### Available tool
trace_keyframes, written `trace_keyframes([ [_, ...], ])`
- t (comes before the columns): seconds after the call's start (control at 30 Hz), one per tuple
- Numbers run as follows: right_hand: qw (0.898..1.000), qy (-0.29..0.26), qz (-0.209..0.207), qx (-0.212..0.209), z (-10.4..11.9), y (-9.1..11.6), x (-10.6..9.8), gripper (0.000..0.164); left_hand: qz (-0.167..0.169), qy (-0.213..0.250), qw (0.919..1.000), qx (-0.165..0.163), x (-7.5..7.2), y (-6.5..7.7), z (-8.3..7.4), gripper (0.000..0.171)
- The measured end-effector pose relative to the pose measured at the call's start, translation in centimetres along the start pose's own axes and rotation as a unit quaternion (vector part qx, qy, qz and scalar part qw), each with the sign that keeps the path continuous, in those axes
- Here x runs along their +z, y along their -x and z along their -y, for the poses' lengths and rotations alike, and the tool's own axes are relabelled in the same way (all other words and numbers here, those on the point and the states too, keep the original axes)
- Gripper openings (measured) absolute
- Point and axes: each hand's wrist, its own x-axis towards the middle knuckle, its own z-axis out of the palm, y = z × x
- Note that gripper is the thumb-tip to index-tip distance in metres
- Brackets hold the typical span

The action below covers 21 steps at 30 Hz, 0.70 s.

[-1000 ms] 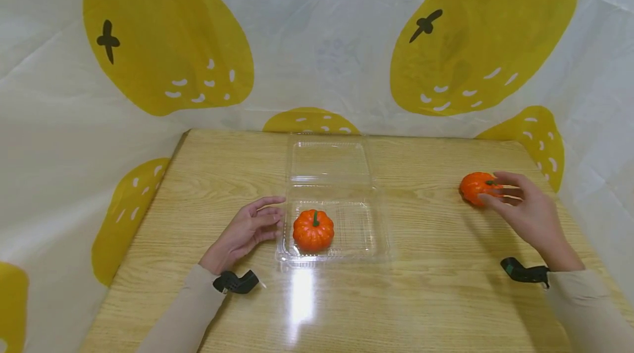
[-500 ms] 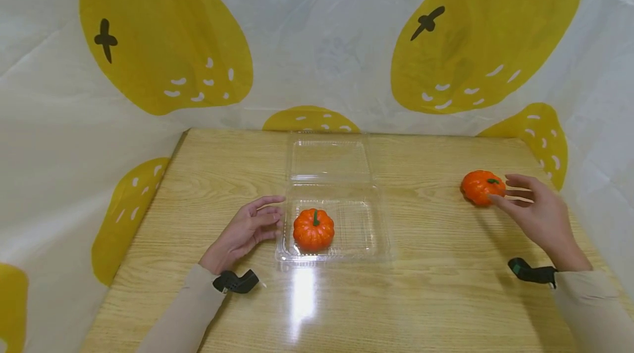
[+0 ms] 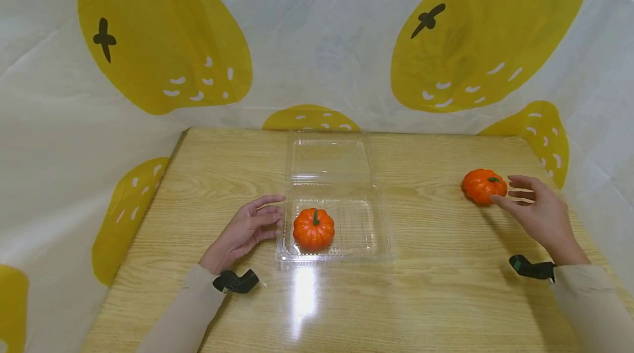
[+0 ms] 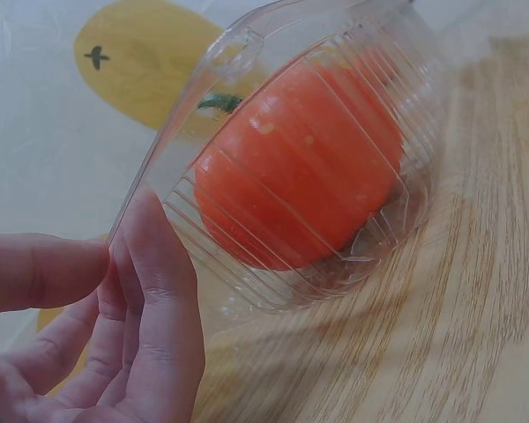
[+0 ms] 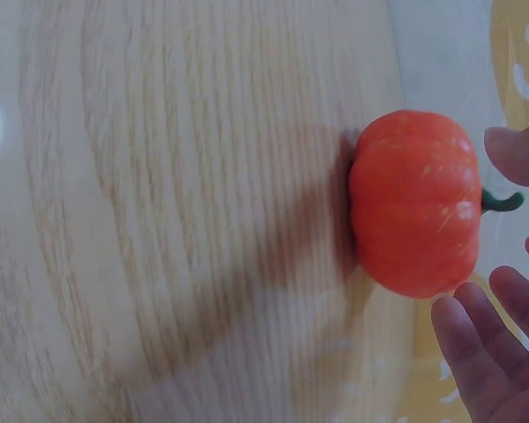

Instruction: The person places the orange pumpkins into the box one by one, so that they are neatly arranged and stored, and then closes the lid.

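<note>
In the head view, a clear plastic clamshell container (image 3: 354,232) lies unfolded on the table, its lid (image 3: 329,157) laid back at the far side. An orange toy pumpkin (image 3: 313,230) with a green stem sits in the left part of its base. My left hand (image 3: 250,226) pinches the container's left rim between thumb and fingers, as the left wrist view shows. A second orange pumpkin (image 3: 484,186) rests on the table at the right. Beside it my right hand (image 3: 542,215) has its fingers spread and relaxed, fingertips (image 5: 450,317) close to the pumpkin's side, gripping nothing.
The wooden table (image 3: 421,303) has its back edge against a white sheet (image 3: 322,39) printed with yellow fruit, which also hangs at both sides. Black wrist cameras (image 3: 238,281) are strapped to both wrists.
My right hand has drawn back to the right, from overlapping the right pumpkin to beside it. The left hand, the container and both pumpkins have stayed in place.
</note>
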Motion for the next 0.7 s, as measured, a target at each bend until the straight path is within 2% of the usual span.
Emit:
trace_keyframes([
  [0.2,1.0,0.009,0.019,0.012,-0.6,-0.5,0.2,0.079,0.0,-0.002,1.0,-0.001,0.0,0.0,0.0,0.046],
  [0.43,1.0,0.005,0.011,0.008,-1.1,-1.1,0.7,0.082,-0.004,-0.002,1.0,-0.001,0.0,0.0,0.1,0.044],
  [0.7,0.999,0.003,0.032,0.009,-1.4,-1.7,1.3,0.096,-0.002,-0.004,1.0,-0.001,0.0,0.0,0.0,0.047],
])
